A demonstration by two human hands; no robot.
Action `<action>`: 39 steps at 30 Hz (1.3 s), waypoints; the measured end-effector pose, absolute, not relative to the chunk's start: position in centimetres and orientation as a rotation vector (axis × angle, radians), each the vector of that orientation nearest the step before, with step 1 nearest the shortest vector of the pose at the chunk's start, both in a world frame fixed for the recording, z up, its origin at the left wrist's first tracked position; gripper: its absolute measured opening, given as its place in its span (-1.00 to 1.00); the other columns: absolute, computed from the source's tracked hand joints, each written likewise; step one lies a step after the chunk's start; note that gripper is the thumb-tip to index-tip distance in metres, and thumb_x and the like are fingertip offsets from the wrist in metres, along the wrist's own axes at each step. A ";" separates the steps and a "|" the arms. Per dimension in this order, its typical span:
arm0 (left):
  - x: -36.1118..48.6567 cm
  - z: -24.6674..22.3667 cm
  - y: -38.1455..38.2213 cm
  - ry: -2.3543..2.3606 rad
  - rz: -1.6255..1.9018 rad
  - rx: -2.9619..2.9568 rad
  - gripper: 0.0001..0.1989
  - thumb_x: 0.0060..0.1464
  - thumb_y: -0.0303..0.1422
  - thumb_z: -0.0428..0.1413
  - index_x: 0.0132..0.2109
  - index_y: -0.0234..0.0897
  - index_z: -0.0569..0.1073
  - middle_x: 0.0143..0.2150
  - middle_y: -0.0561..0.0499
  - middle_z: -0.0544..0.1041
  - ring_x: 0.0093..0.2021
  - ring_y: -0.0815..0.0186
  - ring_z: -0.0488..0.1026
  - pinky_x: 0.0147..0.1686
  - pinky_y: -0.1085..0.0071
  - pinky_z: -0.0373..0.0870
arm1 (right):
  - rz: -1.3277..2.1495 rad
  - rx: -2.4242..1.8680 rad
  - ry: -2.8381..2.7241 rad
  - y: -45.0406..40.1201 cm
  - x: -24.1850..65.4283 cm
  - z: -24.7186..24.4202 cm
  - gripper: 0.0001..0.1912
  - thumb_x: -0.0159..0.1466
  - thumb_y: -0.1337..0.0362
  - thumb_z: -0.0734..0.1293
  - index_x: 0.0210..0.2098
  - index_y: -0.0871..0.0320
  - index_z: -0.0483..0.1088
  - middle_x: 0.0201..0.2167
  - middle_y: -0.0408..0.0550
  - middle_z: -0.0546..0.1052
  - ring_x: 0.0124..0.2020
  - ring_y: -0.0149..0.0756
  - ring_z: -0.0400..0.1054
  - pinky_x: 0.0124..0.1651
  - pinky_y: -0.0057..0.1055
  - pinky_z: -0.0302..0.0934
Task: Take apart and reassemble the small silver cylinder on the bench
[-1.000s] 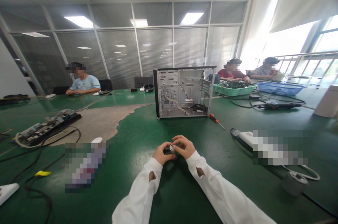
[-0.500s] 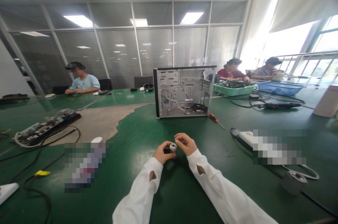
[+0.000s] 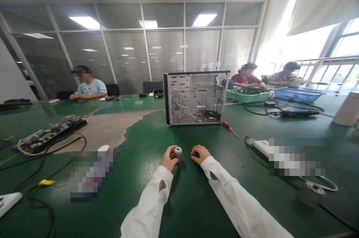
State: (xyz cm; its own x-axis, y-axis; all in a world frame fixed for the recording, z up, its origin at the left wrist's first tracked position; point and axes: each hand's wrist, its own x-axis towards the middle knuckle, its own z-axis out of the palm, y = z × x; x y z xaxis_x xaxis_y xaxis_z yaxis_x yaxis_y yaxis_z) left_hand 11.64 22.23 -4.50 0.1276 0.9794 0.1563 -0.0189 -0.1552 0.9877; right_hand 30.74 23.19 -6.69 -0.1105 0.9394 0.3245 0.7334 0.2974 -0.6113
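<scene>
My left hand (image 3: 169, 158) curls around the left side of a small grey metal cylinder (image 3: 178, 153), which stands upright on the green table. Dark openings show in the cylinder's top face. To the right, separated from it by a gap, my right hand (image 3: 200, 154) is low over the table with its fingers bent and tips together. Anything between those fingertips is too small or hidden to make out. Behind both hands stands an open computer case (image 3: 196, 98), its bare metal inside and some cables showing. An orange-handled screwdriver (image 3: 227, 126) lies by its right corner.
At right are a white power strip (image 3: 259, 144), a larger grey cylinder (image 3: 312, 194), a green basket (image 3: 249, 96) and a blue basket (image 3: 298, 95). Cables and a circuit assembly (image 3: 52, 135) lie at left. Several people sit along the table's far side.
My right hand has pulled away from the cylinder's top, rightward and down toward the table. My left hand and the cylinder have shifted slightly left.
</scene>
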 end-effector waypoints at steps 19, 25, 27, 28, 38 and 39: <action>11.7 -4.6 22.6 1.027 1.269 1.197 -0.48 -0.49 -0.83 -0.17 -0.34 -0.34 0.36 -0.33 0.01 0.48 -0.19 0.31 0.39 -0.09 0.33 0.25 | 0.338 -1.573 -1.840 24.3 33.8 -7.3 -0.70 -0.15 0.53 0.15 -0.50 0.11 0.40 -0.36 -0.14 0.41 -0.34 -0.40 0.30 -0.30 -0.51 0.23; 11.7 -4.4 22.5 1.045 1.264 1.196 -0.49 -0.48 -0.83 -0.16 -0.34 -0.33 0.36 -0.32 0.00 0.48 -0.19 0.31 0.40 -0.08 0.33 0.24 | 0.291 -1.539 -1.847 24.0 33.6 -7.2 -0.70 -0.15 0.54 0.15 -0.51 0.11 0.38 -0.39 -0.15 0.41 -0.37 -0.38 0.30 -0.29 -0.45 0.22; 11.7 -4.3 22.4 1.034 1.260 1.204 -0.49 -0.48 -0.83 -0.17 -0.35 -0.33 0.37 -0.32 0.01 0.49 -0.19 0.31 0.40 -0.08 0.33 0.24 | 0.267 -1.532 -1.837 23.7 33.2 -6.9 -0.70 -0.14 0.53 0.14 -0.49 0.12 0.37 -0.40 -0.13 0.40 -0.38 -0.38 0.30 -0.28 -0.43 0.21; 11.6 -4.2 22.3 1.024 1.257 1.209 -0.49 -0.47 -0.82 -0.17 -0.35 -0.33 0.37 -0.33 0.01 0.49 -0.20 0.31 0.40 -0.08 0.33 0.24 | 0.255 -1.527 -1.831 23.5 33.0 -6.7 -0.70 -0.13 0.52 0.14 -0.46 0.13 0.36 -0.39 -0.12 0.40 -0.38 -0.37 0.30 -0.29 -0.41 0.21; 11.4 -4.8 22.8 1.002 1.273 1.172 -0.56 -0.46 -0.79 -0.13 -0.40 -0.35 0.38 -0.40 0.03 0.50 -0.28 0.33 0.42 -0.12 0.32 0.27 | 0.320 -1.128 -1.895 19.7 28.1 -3.8 -0.50 -0.07 0.47 0.15 -0.10 0.10 0.21 -0.16 -0.03 0.30 -0.33 -0.39 0.27 -0.40 -0.48 0.24; 11.4 -4.9 22.8 1.006 1.268 1.159 -0.58 -0.45 -0.78 -0.12 -0.40 -0.35 0.38 -0.41 0.03 0.49 -0.30 0.34 0.42 -0.14 0.33 0.28 | 0.330 -1.122 -1.892 19.3 27.7 -3.6 -0.47 -0.07 0.46 0.17 -0.07 0.08 0.19 -0.14 -0.02 0.29 -0.32 -0.38 0.27 -0.41 -0.48 0.24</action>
